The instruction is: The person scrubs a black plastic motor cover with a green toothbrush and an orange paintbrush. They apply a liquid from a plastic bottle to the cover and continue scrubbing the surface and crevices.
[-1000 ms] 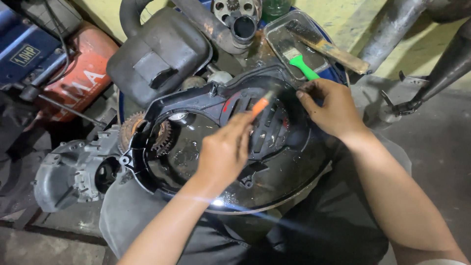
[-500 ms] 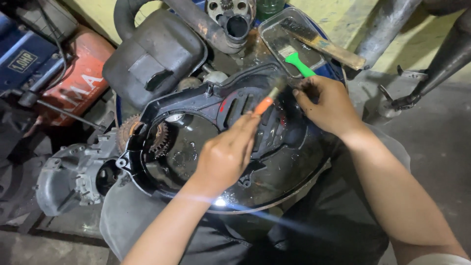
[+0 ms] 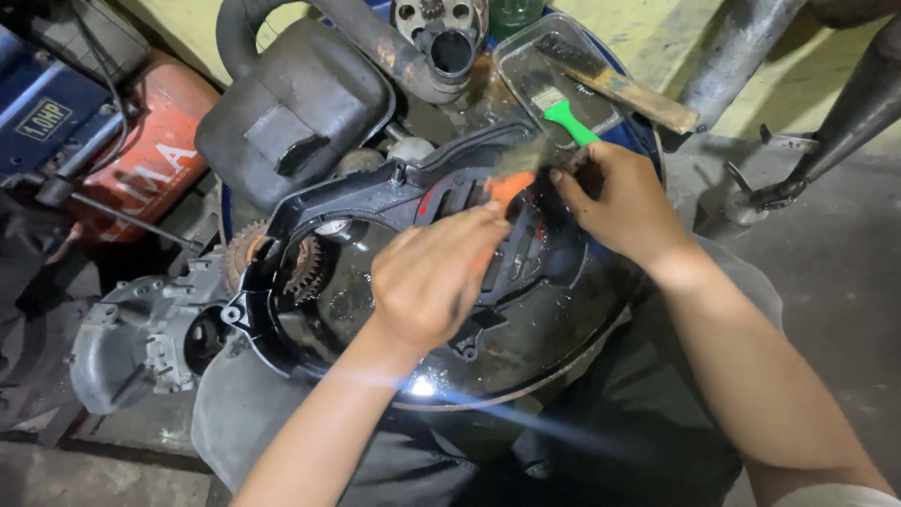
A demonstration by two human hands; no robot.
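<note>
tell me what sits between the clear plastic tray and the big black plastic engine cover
In the head view, the right hand lies between the clear plastic tray and the black plastic engine cover, its fingers by the green-handled brush.

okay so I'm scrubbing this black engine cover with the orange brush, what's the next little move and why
Probably draw the orange-handled brush back along the upper edge of the black cover, toward you. Its bristles sit right by the right hand, which steadies that rim, while the left hand grips the handle; the cover looks wet and grimy there.

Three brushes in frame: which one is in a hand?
The orange-handled brush, gripped by the left hand over the black cover. The green-handled brush and wooden-handled brush rest on the clear tray.
</note>
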